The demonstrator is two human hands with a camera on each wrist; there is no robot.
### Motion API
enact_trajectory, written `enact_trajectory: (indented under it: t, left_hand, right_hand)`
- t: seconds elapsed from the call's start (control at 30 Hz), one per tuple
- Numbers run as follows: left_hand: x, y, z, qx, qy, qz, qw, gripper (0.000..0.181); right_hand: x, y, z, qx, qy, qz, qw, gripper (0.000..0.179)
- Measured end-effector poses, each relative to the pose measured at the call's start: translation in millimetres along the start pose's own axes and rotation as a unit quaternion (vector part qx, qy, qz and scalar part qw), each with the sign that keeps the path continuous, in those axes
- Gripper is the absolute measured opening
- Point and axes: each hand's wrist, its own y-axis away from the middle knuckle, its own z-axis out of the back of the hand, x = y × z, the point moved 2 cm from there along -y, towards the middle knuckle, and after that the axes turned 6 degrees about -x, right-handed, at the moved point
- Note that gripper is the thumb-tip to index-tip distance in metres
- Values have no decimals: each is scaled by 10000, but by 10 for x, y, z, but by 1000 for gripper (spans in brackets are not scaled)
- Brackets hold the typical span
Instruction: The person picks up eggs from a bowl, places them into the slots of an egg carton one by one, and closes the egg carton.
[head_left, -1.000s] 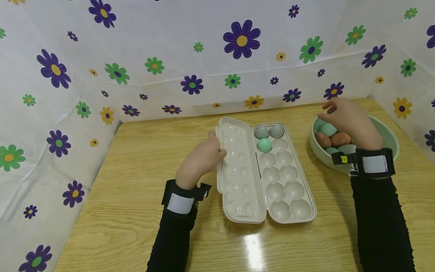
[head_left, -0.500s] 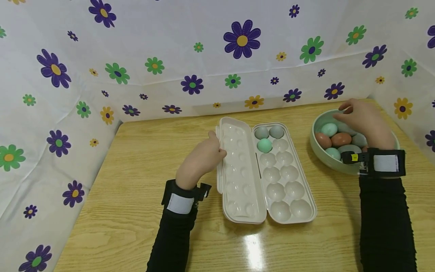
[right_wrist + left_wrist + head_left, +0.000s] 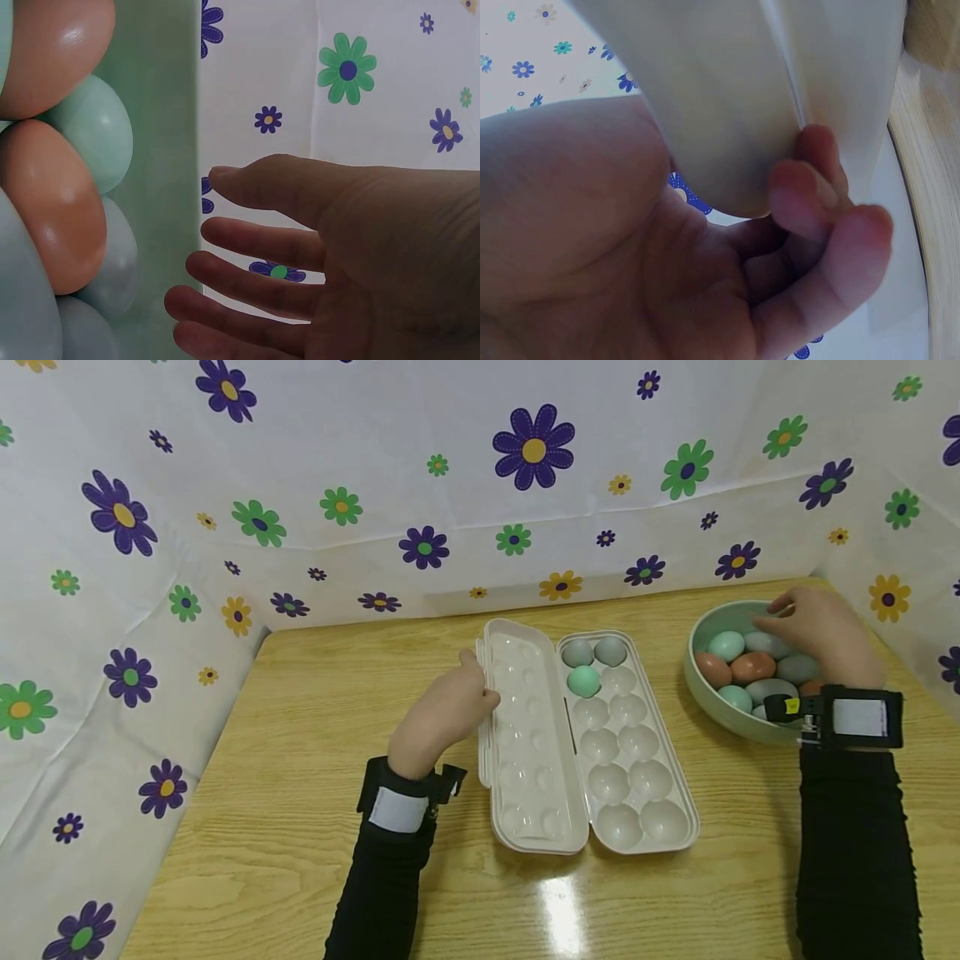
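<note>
An egg carton (image 3: 626, 681) of pale plastic lies unfolded on the table, its lid (image 3: 536, 777) to the left of the cup side. Two grey eggs (image 3: 610, 650) and one mint-green egg (image 3: 583, 681) fill cups at its far end. My left hand (image 3: 446, 714) grips the lid's outer edge; in the left wrist view its fingertips (image 3: 802, 191) curl against the lid's rim. My right hand (image 3: 828, 635) hovers over a green bowl (image 3: 705, 693) with fingers apart and nothing between them. Brown (image 3: 752, 667), mint and grey eggs pile up in that bowl.
A wood-grain table (image 3: 322, 752) carries the carton in the middle and the bowl at the right. White cloth (image 3: 420, 452) printed with flowers stands up along the back and both sides. Black straps with small cameras (image 3: 780, 707) circle the wrists.
My right hand has shifted right and slightly nearer over the bowl, uncovering more eggs. The left hand and the carton have stayed put.
</note>
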Motion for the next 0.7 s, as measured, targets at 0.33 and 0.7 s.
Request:
enact_trajectory:
  t: [0.33,0.7]
  left_hand:
    - [-8,4,5,49,35,57,10000,72]
    - [-3,4,2,46,43,39,10000,73]
  right_hand:
    - [-103,-51,-20,218,15,-77,9997,71]
    - [-193,15,22,0,-131,-401,9991,80]
